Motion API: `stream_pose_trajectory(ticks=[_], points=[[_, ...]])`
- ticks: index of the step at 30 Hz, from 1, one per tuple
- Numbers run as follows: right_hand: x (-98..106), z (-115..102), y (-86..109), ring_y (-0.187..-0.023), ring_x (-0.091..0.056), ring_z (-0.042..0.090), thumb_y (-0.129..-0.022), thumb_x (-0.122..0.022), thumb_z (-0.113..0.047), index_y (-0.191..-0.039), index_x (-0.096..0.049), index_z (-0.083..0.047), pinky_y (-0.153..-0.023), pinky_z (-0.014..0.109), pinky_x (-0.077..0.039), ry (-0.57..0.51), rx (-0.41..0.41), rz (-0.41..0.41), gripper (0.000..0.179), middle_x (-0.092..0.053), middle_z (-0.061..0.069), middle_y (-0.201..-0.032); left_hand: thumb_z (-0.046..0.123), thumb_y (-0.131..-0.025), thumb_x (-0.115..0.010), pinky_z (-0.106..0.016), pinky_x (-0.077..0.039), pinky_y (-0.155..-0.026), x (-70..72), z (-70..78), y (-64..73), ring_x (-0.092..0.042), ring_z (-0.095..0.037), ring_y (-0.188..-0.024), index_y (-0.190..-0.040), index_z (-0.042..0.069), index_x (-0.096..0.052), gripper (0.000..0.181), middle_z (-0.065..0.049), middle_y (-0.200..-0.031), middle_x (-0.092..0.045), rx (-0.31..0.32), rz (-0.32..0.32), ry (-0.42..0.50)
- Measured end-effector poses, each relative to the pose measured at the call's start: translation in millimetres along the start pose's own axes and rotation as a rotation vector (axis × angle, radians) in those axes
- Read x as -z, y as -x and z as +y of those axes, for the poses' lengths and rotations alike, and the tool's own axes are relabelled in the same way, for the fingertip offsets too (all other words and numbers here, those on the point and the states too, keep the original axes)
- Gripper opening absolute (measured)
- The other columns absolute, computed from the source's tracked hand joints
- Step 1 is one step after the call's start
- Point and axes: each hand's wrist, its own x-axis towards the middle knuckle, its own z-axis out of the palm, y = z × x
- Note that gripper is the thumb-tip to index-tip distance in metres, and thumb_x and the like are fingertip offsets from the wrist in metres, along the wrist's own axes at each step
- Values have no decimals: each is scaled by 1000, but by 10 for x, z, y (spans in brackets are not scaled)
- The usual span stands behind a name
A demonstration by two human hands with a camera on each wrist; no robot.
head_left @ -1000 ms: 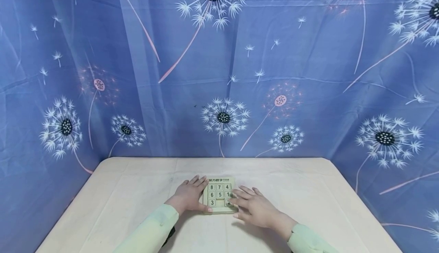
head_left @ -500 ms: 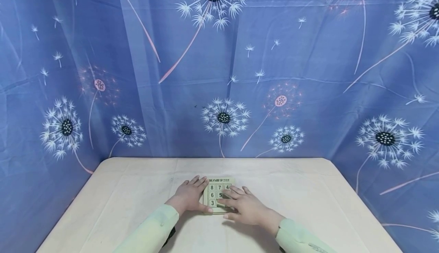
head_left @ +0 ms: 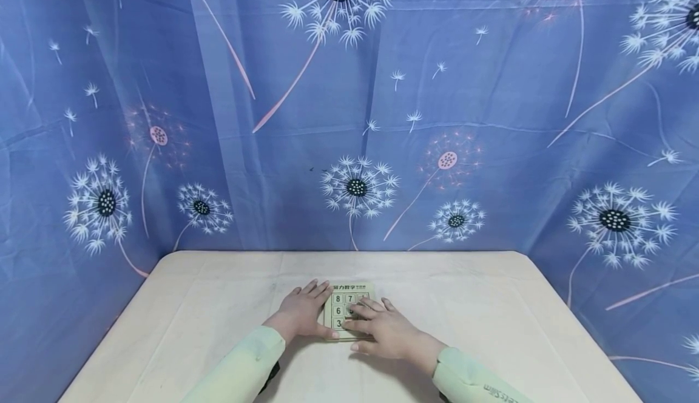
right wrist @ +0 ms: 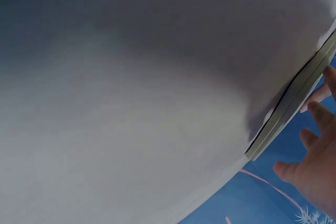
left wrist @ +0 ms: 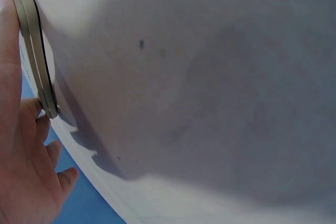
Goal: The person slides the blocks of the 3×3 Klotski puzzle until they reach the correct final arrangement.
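Sleeves in pale green are closest, then left hand spread out along the left edge of a number puzzle, thumb on its near corner, and right hand loose with fingers out over the tiles, neither one clenched. Puzzle's lying flat on the cream table, 8, 7, 6 and 3 readable, blue dandelion curtain hanging behind.

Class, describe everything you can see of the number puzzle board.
The number puzzle board is pale green, squarish, plastic-looking, with dark lettering along its far edge. Square tiles show 8, 7, 6 and 3; the right hand hides much of the rest. It lies flat on the table; wrist views show a seam along its side. The left hand touches its left edge.
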Motion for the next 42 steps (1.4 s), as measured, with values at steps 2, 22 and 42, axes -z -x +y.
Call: stream_pose_trajectory(ticks=[2,22,42], points=[[-4,5,3,-153,-39,33,-98,-56,-58,-144,-59,-34,-119,70,-34,0,-1,1,52,-46,0,-162,75,-75,-74,-52,-34,-126,7,6,2,-31,-28,-158,-159,15,-38,109,-3,-169,-35,3,-2,-4],[-7,63,37,-153,-38,34,-98,-56,-60,-144,-59,-38,-118,72,-33,4,2,8,51,-45,0,-163,75,-75,-73,-52,-35,-126,1,4,-1,-31,-28,-158,-159,15,-38,110,-2,-169,-34,5,-4,1],[8,136,84,-153,-38,37,-96,-58,-60,-144,-58,-39,-118,74,-32,-13,-7,9,52,-45,1,-163,76,-75,-74,-52,-33,-127,-17,1,-11,-30,-28,-158,-159,15,-38,110,-2,-169,-34,16,-6,16]])
